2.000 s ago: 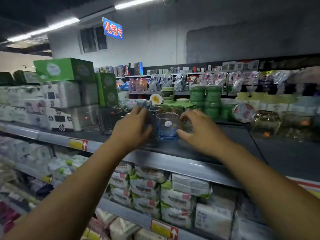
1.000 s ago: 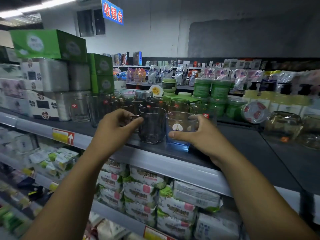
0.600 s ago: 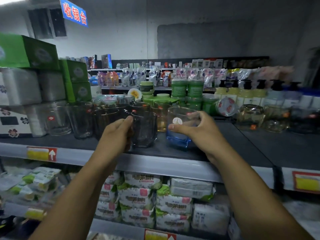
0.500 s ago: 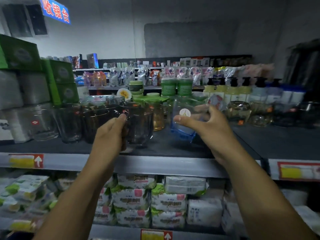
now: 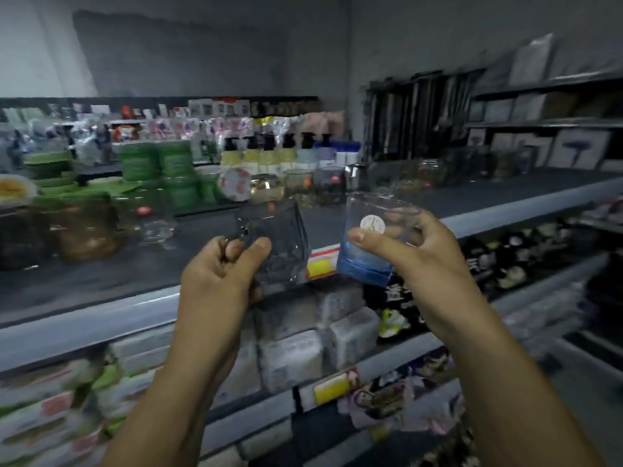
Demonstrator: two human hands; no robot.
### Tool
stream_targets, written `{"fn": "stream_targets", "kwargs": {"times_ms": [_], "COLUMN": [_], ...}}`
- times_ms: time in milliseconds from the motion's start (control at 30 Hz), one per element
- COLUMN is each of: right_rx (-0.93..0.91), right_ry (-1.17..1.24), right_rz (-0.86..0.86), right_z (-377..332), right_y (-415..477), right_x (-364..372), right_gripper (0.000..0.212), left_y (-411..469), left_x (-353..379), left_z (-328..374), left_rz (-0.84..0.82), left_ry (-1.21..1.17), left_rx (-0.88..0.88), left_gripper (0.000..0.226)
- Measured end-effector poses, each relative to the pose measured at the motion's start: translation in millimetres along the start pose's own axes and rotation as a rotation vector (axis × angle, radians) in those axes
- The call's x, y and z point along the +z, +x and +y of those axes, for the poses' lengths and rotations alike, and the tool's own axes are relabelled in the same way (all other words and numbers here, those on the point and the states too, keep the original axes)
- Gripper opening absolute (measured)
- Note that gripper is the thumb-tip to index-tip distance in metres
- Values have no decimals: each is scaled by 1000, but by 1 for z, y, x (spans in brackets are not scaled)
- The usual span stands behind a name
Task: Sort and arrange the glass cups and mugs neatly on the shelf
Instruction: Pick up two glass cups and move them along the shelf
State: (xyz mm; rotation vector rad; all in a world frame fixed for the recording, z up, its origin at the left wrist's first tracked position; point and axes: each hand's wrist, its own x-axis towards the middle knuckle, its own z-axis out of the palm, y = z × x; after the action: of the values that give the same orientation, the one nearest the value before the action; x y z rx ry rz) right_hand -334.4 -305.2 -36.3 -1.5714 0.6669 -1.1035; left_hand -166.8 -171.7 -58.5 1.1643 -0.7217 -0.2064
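- Now, I carry two glasses, one per hand, both clear of the shelf [image 5: 84,328] and hanging before its front lip.
- Left hand [image 5: 222,274]: thumb and curled fingers pinch the handle of the smoky mug [image 5: 279,244]. Its body lies at 3 o'clock from them, rim leaning to 11 o'clock.
- Right hand [image 5: 418,254]: thumb across the front, fingers wrapped behind the blue-based cup [image 5: 367,251], rim leaning to 1 o'clock.
- The bases sit near each other and the rims splay apart.
- Bare shelf top lies at 1 o'clock, so I judge the right hand nearer it.
- Count: one mug and one cup in hand. The shelved glassware [image 5: 298,188] at 9 and 12 o'clock is too blurred to count.
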Motion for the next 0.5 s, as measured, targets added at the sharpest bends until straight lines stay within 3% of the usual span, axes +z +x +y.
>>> {"fn": "stream_targets", "kwargs": {"times_ms": [167,500], "right_rx": [16,16], "right_ry": [-33,-113], "right_rz": [88,126], "right_z": [17,37], "right_y": [7,74], "right_x": [-118,-351], "right_gripper": [59,60], "left_y": [-33,-84], "left_x": [115,354], "left_z": [-21,-47], "left_rz": [-104,-141], "left_ry": [-2,-55], "left_rx": [28,8], "left_gripper": [44,43]}}
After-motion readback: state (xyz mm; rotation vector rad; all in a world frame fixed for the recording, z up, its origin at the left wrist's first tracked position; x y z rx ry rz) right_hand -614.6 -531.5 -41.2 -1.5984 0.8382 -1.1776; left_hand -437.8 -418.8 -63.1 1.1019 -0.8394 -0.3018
